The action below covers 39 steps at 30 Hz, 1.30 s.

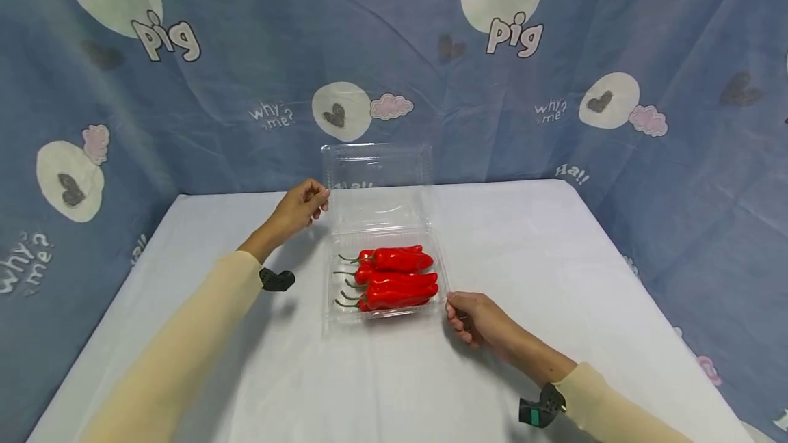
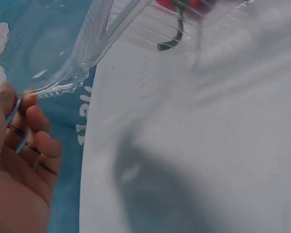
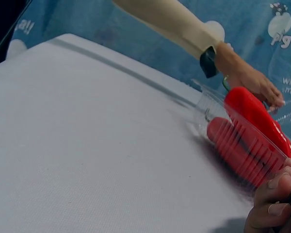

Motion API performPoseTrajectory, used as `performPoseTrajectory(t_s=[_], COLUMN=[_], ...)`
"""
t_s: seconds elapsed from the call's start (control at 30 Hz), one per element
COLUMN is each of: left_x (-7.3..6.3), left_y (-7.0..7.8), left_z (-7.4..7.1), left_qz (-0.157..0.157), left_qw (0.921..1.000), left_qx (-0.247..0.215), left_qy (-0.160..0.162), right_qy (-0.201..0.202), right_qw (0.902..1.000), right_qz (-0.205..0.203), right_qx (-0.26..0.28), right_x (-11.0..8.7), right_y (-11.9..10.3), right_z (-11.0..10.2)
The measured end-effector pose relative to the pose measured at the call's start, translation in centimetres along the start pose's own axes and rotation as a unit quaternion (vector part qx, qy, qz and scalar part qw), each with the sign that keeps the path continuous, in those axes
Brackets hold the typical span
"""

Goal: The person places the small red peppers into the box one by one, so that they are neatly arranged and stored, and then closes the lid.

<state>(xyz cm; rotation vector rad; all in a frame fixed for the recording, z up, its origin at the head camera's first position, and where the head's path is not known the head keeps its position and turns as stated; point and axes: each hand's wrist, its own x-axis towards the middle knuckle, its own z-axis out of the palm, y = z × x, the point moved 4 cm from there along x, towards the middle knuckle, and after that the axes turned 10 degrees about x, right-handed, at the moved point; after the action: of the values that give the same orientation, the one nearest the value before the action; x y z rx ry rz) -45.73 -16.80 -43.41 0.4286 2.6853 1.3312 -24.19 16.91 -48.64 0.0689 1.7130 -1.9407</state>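
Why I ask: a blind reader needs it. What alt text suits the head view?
Two hands work a clear box of red peppers on a white table: left hand pinches the raised lid, right hand touches the box's near corner.

Head view: evenly and brightly lit from above, colours clean, focus sharp across the frame. Soft, faint shadows lie on the tabletop (image 1: 394, 374) beneath both forearms. The clear container lid (image 1: 375, 183) carries mild glare at frame centre. Wide-angle distortion bends the backdrop (image 1: 615, 53) toward the upper corners.

Left wrist view: markedly blurred throughout; the left hand (image 2: 19, 170) at lower left is out of focus, and a broad dark shadow falls at lower centre.

Right wrist view: dimmer, tilted, dark vignette at upper left; the right hand (image 3: 276, 204) at lower right is soft and shaded.
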Motion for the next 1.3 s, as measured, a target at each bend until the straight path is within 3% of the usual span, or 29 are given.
performPoseTrajectory(t_s=[0.2,0.37,0.5,0.7,0.87,1.07,1.17,1.3], left_x=[-2.1,-4.2,-5.9,-8.3,-9.9,-11.0,-11.4,-12.0], left_y=[0.8,1.6,2.3,2.7,2.3,1.5,1.2,0.7], left_z=[-1.0,-1.5,-1.4,-0.8,-0.2,0.6,1.0,1.5], left_qz=[0.059,0.107,0.167,0.227,0.276,0.324,0.334,0.338], left_qw=[0.9938,0.979,0.9564,0.921,0.8916,0.8582,0.8466,0.8416], left_qx=[0.087,0.16,0.22,0.288,0.325,0.367,0.386,0.399], left_qy=[0.036,0.067,0.095,0.131,0.152,0.154,0.149,0.135], right_qy=[0.002,0.004,0.003,-0.002,-0.004,-0.002,-0.005,-0.03], right_qw=[1.0,1.0,0.9999,1.0,0.9999,0.9997,0.9992,0.9955], right_qz=[0.002,0.007,0.006,0.001,-0.001,-0.003,-0.006,-0.017], right_qx=[-0.001,0.005,0.008,0.01,0.017,0.025,0.038,0.088], right_x=[0.0,0.1,0.1,0.1,0.2,0.3,0.3,0.2], right_y=[0.0,0.1,0.0,0.0,0.1,0.2,0.3,0.4], right_z=[0.0,0.0,0.0,0.0,0.1,0.1,0.2,0.4])
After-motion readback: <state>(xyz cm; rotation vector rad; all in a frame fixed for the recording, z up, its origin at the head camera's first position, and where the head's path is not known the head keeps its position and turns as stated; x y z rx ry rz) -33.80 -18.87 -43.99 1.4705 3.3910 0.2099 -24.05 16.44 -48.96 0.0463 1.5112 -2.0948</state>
